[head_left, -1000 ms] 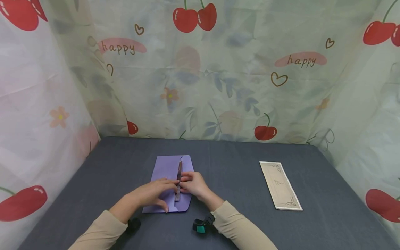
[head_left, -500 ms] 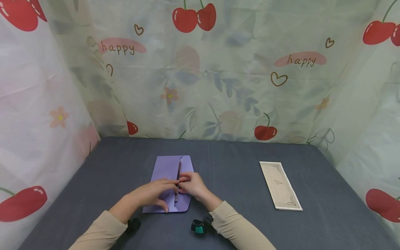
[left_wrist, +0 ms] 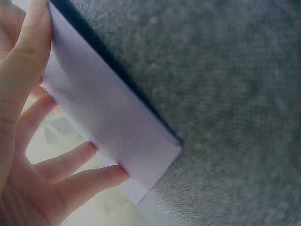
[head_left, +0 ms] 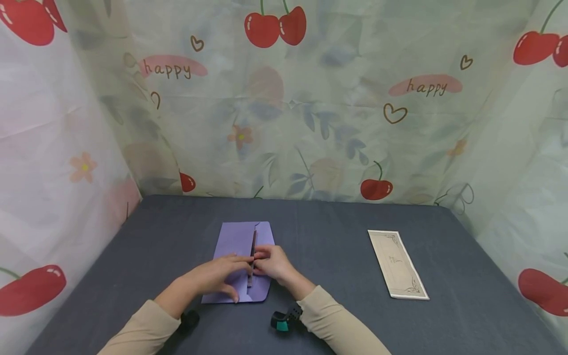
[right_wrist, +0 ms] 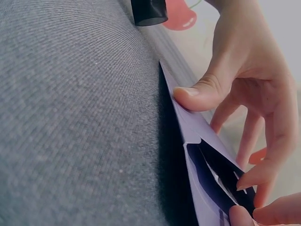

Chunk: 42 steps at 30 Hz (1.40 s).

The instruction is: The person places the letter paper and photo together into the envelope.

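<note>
A purple envelope lies on the table with its flap spread to the right. In its slit shows the narrow dark edge of a card, the rest hidden inside the pocket. My left hand rests over the envelope, fingers spread, the thumb on the near end and the index fingertip at the slit. My right hand pinches the card's edge from the flap side, close against the left fingertips. In the right wrist view the pocket mouth gapes a little, with my right fingertips at it.
A long beige printed paper packet lies on the right of the dark table cloth. A black device with a green patch sits by the right cuff, another dark one by the left. Printed curtains stand behind and on both sides.
The card's visible strip has become narrower as it has gone deeper into the envelope. My right hand has shifted slightly left; the left hand has hardly moved.
</note>
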### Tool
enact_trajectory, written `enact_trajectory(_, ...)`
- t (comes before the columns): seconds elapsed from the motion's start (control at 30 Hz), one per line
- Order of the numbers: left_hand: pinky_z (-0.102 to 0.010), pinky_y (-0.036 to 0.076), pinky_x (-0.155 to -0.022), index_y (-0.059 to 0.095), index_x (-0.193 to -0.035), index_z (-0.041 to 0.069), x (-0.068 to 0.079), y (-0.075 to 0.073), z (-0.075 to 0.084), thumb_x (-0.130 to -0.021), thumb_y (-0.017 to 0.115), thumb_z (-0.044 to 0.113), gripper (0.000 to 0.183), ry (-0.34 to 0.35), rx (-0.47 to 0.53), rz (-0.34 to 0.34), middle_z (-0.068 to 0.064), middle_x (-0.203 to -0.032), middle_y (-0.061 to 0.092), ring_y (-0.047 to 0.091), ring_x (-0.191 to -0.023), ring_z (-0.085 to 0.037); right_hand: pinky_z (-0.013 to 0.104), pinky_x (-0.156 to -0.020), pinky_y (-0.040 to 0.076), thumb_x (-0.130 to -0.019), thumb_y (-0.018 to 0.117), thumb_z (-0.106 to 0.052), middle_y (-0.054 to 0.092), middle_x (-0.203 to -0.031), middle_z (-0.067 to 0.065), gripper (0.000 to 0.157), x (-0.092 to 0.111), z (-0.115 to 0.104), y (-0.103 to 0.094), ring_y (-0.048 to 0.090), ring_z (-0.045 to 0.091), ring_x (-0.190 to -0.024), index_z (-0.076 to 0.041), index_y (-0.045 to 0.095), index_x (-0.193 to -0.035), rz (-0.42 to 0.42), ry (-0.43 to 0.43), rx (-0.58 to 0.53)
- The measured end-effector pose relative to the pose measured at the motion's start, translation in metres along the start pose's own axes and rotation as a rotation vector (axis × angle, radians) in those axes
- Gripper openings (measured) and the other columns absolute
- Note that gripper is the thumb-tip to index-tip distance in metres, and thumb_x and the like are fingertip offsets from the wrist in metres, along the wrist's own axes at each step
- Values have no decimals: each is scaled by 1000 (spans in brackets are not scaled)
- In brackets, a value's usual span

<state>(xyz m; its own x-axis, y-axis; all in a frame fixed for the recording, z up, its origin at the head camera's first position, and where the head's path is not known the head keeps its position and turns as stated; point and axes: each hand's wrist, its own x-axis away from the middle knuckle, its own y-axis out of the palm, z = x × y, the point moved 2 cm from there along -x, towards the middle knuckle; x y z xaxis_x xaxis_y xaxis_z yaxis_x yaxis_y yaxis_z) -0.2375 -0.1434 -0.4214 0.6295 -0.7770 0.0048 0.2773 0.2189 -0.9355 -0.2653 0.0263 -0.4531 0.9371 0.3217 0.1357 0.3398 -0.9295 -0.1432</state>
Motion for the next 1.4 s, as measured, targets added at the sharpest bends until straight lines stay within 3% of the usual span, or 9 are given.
enact_trajectory(0.3, -53, 36, -103, 57, -111, 13, 0, 1, -1, -68, 75, 38, 53, 8, -20, 9, -14, -140, 48, 44, -128, -39, 33, -74, 57, -86, 55, 4, 62, -113, 28, 39, 2, 1, -11, 66, 30, -96, 11, 50, -125, 6, -8, 21)
enact_trajectory(0.63, -54, 36, -104, 56, -111, 14, -2, 2, -1, -68, 76, 37, 52, -39, 16, -23, -13, -143, 46, 43, -130, -38, 32, -69, 58, -87, 57, 0, 63, -107, 26, 36, 11, -2, -35, 66, 18, -83, 11, 53, -121, 25, -21, 51)
enact_trajectory(0.97, -49, 40, -101, 57, -111, 14, -2, 2, -1, -69, 74, 42, 53, -18, -1, -12, -12, -142, 47, 47, -127, -32, 34, -69, 58, -89, 58, -2, 64, -106, 25, 32, 23, -7, -56, 65, 15, -80, 10, 56, -118, 64, -2, 76)
enact_trajectory(1.4, -50, 40, -101, 57, -110, 13, -1, 1, 0, -67, 74, 41, 54, 11, -30, 6, -14, -140, 48, 47, -126, -35, 33, -70, 58, -90, 57, -4, 63, -106, 26, 33, 45, -2, -105, 65, 14, -81, 10, 56, -119, 126, 11, 127)
